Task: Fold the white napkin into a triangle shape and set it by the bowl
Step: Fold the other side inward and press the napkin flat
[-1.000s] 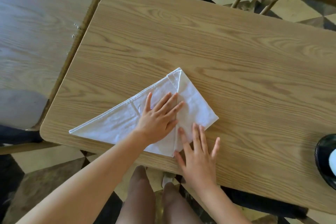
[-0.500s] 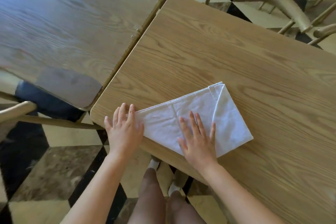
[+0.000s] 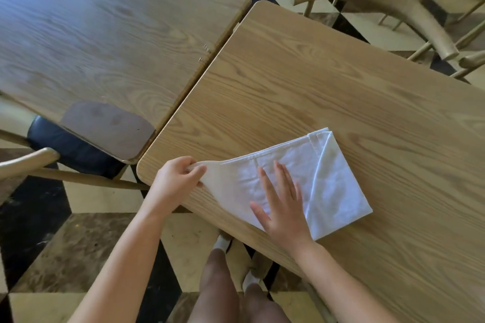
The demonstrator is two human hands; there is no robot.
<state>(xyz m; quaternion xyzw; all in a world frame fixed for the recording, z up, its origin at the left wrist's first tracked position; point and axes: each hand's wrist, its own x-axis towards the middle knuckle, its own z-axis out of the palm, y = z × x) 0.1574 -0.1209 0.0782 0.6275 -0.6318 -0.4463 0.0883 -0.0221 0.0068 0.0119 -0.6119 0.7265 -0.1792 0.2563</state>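
Note:
The white napkin (image 3: 328, 181) lies partly folded near the front left corner of the wooden table (image 3: 328, 81). Its right part is folded over into a pointed flap. My left hand (image 3: 175, 179) pinches the napkin's left tip and lifts it slightly off the table. My right hand (image 3: 282, 204) lies flat with fingers spread on the middle of the napkin, pressing it down. The bowl is out of view.
A second wooden table (image 3: 105, 34) stands close on the left, with a narrow gap between them. A chair with a dark seat (image 3: 65, 147) sits under it. Curved wooden chair backs (image 3: 393, 5) stand at the far right. My legs show below the table edge.
My left hand went from lying flat at the napkin's left tip to pinching and lifting it. My right hand stayed flat on the cloth. The view has swung further left.

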